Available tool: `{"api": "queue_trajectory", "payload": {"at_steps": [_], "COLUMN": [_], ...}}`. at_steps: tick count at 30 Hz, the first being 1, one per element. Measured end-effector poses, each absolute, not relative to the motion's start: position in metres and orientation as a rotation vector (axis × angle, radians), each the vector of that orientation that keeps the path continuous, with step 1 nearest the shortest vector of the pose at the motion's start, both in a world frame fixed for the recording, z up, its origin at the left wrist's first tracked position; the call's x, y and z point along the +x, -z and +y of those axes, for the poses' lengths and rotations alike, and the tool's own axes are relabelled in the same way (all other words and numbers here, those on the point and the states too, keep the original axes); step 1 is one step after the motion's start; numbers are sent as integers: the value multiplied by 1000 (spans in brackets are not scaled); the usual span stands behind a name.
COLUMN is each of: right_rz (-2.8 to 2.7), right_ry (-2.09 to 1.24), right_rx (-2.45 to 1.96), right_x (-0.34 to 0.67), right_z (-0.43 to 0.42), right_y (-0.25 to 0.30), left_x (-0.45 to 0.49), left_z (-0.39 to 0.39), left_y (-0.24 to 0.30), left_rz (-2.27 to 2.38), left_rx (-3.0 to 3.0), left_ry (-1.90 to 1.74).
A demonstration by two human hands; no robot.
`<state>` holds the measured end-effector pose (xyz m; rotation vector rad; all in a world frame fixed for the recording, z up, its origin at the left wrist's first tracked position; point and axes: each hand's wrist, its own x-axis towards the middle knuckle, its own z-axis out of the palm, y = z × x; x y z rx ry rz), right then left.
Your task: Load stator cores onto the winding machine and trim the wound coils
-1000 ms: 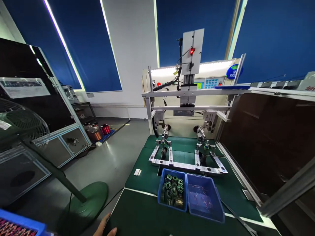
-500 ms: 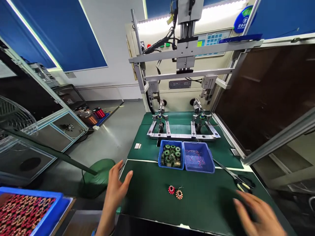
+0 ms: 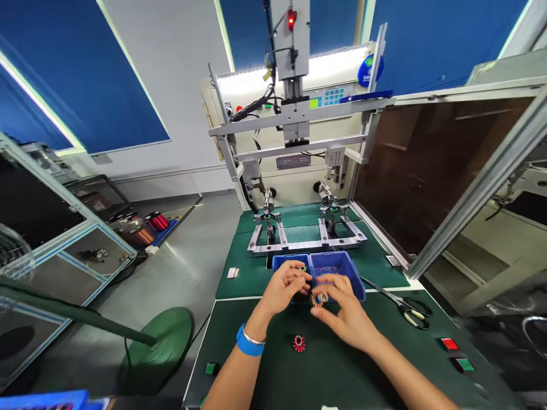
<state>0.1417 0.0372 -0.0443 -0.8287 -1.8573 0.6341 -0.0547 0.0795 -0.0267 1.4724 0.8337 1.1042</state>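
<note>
You are grasping a copper-wound core [image 3: 318,299] with your right hand [image 3: 345,316].
At its ten o'clock, your left hand [image 3: 282,289] is hovering, grip I cannot tell; at seven, a red core [image 3: 299,344] is lying.

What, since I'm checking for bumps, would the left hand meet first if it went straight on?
Probably the right hand: it faces the left hand closely in the picture, though depth is unclear.

The held stator [image 3: 317,299], though blurred, looks coppery; the right-hand blue bin [image 3: 358,286] is smooth, shiny plastic. The green bench top [image 3: 282,376] looks matt, the clamping frame [image 3: 304,245] bare metal, and the floor [image 3: 183,273] around us gleams.
</note>
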Motion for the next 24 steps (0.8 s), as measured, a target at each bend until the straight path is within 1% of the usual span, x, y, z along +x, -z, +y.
{"api": "queue_trajectory", "payload": {"at_steps": [2,5,9,14,16,20,21,24], "right_rz": [-1878,-1850,-1671,-1388,-1374,-1290,-1269,-1365], "right_ry": [-701,-846,-959,-1459,-1539,-1512,-1432,-1055], "right_rx": [-726,-574,-532,-430,-412,-460,-504,-583], "right_x": [130,112,104,117,120,120,119,121], "right_z": [62,87,90,82,84,88,87,83], "right_y": [32,26,34,48,51,52,51,45], "left_x": [-57,-63,-65,-56,-53,-50,-50,-52], "left_z": [75,74,77,72,69,68,68,70], "left_y": [31,31,29,29,27,23,22,23], "left_rz": [747,736,845,900,902,904,905,922], "left_rx": [1306,1018,940,898,871,812,802,794], "left_ry": [-1066,-1153,-1196,-1071,-1022,-966,-967,-998]}}
